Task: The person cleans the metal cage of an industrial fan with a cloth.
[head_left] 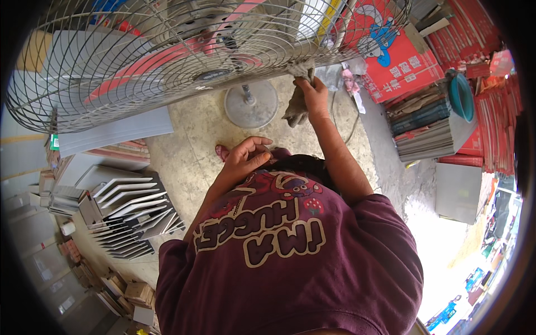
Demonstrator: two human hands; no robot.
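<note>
A large standing fan fills the upper left, with its wire guard [167,72], red blades [131,72] and round grey base [251,106] on the floor. My right hand [314,97] grips a dirty grey rag [298,106]. The rag's upper end meets the lower right rim of the guard, and the rest hangs below my fingers. In front of my waist, my left hand [245,157] is loosely bent, thumb apart from the fingers, and I see nothing in it. It is away from the fan.
On the left stands a black rack [125,237] of white panels. A red printed carton [399,67] stands at the upper right, near stacked red cardboard [497,123] and a teal basin [461,96]. A cable [352,131] crosses the concrete floor [190,131].
</note>
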